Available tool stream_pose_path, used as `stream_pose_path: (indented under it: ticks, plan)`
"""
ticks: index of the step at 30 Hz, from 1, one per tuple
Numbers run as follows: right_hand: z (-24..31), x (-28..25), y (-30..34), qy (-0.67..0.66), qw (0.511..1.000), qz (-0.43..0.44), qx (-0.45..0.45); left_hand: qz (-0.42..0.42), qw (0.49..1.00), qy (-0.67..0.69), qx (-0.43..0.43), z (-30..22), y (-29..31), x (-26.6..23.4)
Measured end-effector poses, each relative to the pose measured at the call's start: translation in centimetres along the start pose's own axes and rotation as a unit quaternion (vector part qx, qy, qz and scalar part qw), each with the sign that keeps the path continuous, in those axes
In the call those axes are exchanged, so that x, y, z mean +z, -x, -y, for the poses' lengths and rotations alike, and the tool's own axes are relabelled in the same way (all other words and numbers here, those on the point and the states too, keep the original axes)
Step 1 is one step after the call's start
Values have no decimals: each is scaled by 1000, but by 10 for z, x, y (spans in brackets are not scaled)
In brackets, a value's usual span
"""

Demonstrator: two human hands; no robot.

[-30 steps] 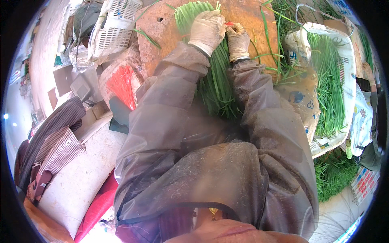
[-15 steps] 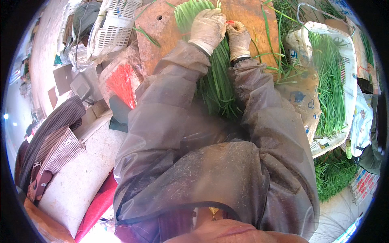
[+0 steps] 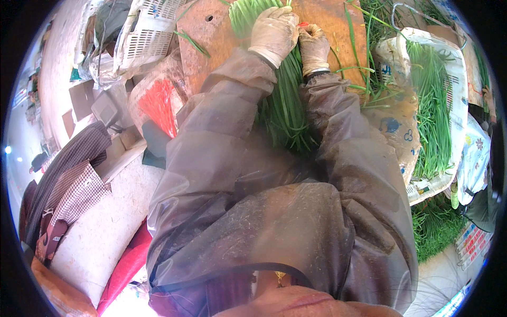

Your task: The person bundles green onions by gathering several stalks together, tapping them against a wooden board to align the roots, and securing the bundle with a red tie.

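A bundle of long green chives [image 3: 285,113] lies across a worn wooden board [image 3: 206,39], its leafy ends hanging over the near edge toward me. My left hand [image 3: 274,34], in a pale glove, is closed over the bundle at the far end. Close by on its right, my right hand [image 3: 315,47], gloved too, has its fingers curled in a pinch on a red tie [image 3: 303,24], of which only a short bit shows. The fingertips of both hands are partly hidden.
Red strips [image 3: 158,105] lie left of the board, near a white crate [image 3: 150,39]. On the right stands a white basket [image 3: 458,121] filled with chives, with more greens [image 3: 438,227] below it. Loose leaves [image 3: 351,31] are strewn on the board's right side.
Both hands stay at the bundle and have shifted very slightly to the right in the picture, the right one also tilting a little. The bundle stays in place.
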State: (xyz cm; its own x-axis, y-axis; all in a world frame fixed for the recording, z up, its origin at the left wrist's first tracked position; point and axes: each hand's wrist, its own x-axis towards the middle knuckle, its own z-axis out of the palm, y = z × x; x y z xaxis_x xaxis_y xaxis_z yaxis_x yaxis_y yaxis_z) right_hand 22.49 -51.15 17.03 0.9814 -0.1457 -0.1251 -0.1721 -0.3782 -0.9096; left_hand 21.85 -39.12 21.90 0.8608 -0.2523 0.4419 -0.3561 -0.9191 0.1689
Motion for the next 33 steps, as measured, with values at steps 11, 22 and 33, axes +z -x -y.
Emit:
stream_pose_path:
  ticks: [11, 22, 33]
  plan:
    - [-4, 1, -2, -38, 999, 12, 7, -6, 1000, -8, -8, -1, 0, -1]
    - [-6, -1, -3, 0, 1000, 20, 9, -3, 1000, -20, 3, -3, -1, -3]
    - [-4, -3, -2, 10, 1000, 11, -11, -56, 998, 26, -3, -1, 2, 0]
